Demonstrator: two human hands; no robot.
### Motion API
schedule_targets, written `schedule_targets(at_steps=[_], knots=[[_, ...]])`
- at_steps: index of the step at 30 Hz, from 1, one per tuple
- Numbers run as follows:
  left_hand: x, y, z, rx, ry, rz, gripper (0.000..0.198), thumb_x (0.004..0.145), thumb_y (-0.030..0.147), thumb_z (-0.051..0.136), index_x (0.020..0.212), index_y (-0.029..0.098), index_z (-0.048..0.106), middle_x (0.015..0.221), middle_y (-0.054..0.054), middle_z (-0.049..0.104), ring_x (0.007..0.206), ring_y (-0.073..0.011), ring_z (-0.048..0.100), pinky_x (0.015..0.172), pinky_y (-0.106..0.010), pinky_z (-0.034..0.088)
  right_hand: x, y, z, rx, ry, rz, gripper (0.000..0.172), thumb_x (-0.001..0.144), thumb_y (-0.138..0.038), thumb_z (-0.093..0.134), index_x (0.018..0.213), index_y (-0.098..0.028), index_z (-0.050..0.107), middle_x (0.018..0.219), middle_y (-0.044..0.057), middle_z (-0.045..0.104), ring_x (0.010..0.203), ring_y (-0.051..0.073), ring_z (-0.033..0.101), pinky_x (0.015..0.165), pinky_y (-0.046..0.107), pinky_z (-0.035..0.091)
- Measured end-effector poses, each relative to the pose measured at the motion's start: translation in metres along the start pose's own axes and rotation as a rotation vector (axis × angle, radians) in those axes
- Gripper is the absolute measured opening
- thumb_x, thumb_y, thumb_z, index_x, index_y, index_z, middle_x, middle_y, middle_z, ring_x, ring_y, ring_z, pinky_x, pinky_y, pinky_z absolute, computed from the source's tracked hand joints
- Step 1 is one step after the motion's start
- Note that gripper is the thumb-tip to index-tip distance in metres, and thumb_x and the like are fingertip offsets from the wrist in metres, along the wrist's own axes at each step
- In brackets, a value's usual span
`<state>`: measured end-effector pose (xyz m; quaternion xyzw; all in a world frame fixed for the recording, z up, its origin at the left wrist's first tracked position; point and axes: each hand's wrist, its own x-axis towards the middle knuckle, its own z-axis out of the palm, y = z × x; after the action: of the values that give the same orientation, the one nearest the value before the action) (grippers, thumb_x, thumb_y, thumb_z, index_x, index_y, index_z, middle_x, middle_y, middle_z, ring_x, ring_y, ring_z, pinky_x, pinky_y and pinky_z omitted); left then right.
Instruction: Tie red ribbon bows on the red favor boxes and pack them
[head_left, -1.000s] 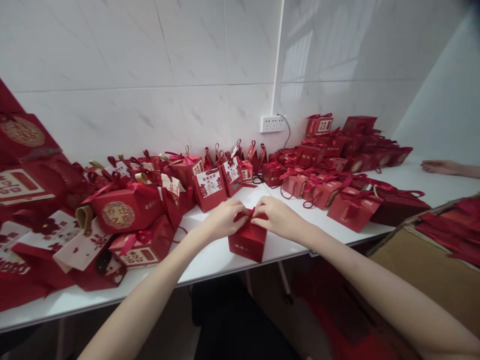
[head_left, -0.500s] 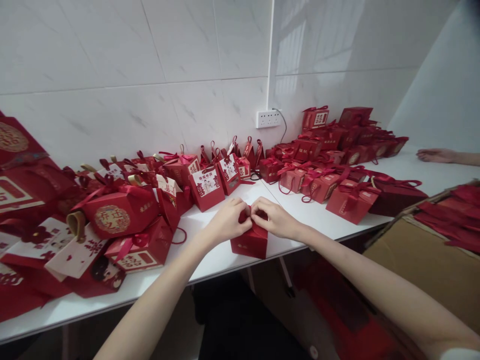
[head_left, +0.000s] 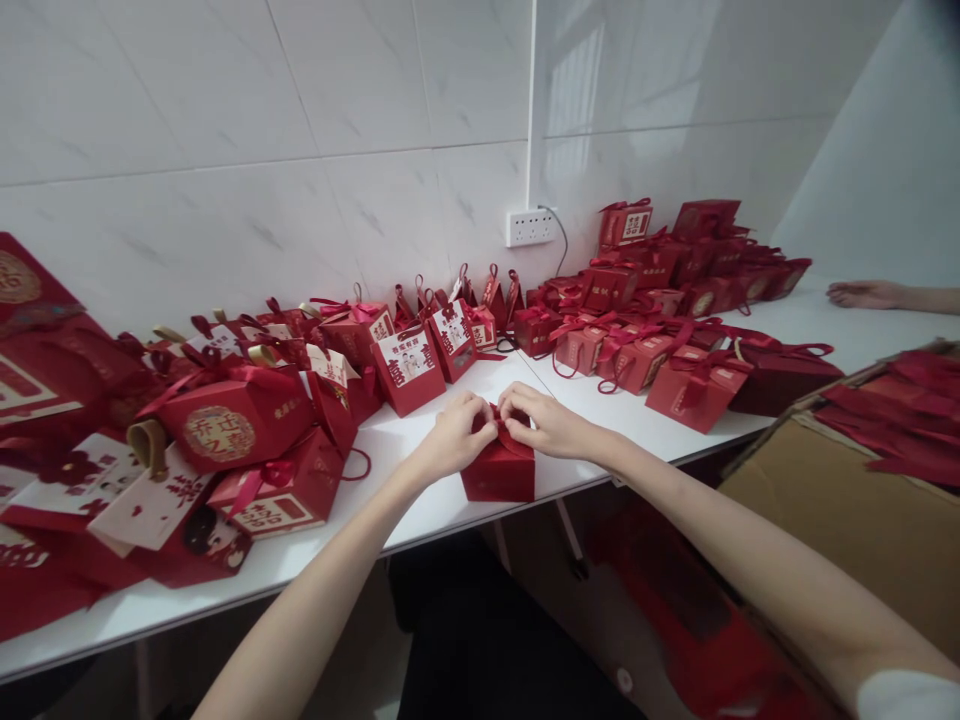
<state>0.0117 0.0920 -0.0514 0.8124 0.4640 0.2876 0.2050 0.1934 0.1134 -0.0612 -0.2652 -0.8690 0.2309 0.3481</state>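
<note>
A small red gift box [head_left: 500, 472] stands near the front edge of the white table [head_left: 420, 510]. My left hand [head_left: 454, 436] and my right hand [head_left: 538, 420] rest on its top, fingertips pinched together on the red ribbon [head_left: 506, 432] at the box's top. Both hands are closed around the ribbon. The box's front face and lower half show below my fingers.
Many red gift boxes and bags lie piled at the left [head_left: 232, 420], along the tiled wall [head_left: 409, 365] and at the right [head_left: 660, 330]. A wall socket [head_left: 529, 227] sits behind. A cardboard box [head_left: 847, 500] with red ribbons stands at right. Another person's hand [head_left: 862, 294] rests far right.
My hands stayed on the box top and drew slightly closer together, pinching the ribbon. The view shifted a little upward and left.
</note>
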Motion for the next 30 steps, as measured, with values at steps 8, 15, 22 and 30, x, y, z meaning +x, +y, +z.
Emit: schedule_targets(at_steps=[8, 15, 22, 30], knots=[[-0.004, 0.006, 0.002, -0.027, 0.045, -0.022, 0.006, 0.076, 0.023, 0.051, 0.072, 0.019, 0.048, 0.087, -0.002, 0.051, 0.083, -0.0168, 0.051, 0.078, -0.031, 0.040, 0.005, -0.003, -0.004, 0.213, -0.047, 0.140, 0.004, 0.074, -0.019, 0.057, 0.073, -0.019, 0.061, 0.089, 0.004, 0.056, 0.084, 0.018, 0.055, 0.084, 0.034, 0.040], [-0.006, 0.019, 0.002, 0.189, -0.033, -0.054, 0.011, 0.075, 0.028, 0.052, 0.073, 0.018, 0.049, 0.094, -0.002, 0.052, 0.091, -0.0196, 0.051, 0.082, -0.037, 0.032, 0.009, -0.001, -0.012, 0.588, -0.026, 0.229, 0.009, 0.063, -0.025, 0.050, 0.057, -0.019, 0.053, 0.089, 0.005, 0.058, 0.089, 0.020, 0.055, 0.087, 0.036, 0.039], [-0.010, 0.015, 0.005, 0.024, 0.035, -0.103, 0.004, 0.072, 0.020, 0.053, 0.072, 0.019, 0.050, 0.088, 0.000, 0.053, 0.090, -0.0200, 0.050, 0.088, -0.040, 0.030, 0.013, -0.016, -0.031, 1.073, 0.086, 0.275, 0.010, 0.058, -0.028, 0.051, 0.054, -0.020, 0.054, 0.087, 0.007, 0.067, 0.096, 0.025, 0.057, 0.087, 0.041, 0.042], [0.000, 0.013, -0.011, -0.395, 0.166, -0.150, 0.014, 0.079, 0.032, 0.048, 0.075, 0.019, 0.052, 0.073, 0.001, 0.056, 0.069, -0.0134, 0.052, 0.067, -0.026, 0.041, 0.027, -0.040, -0.071, 1.158, 0.284, 0.344, 0.025, 0.078, -0.027, 0.057, 0.055, -0.018, 0.058, 0.077, 0.003, 0.066, 0.078, 0.016, 0.061, 0.078, 0.032, 0.048]])
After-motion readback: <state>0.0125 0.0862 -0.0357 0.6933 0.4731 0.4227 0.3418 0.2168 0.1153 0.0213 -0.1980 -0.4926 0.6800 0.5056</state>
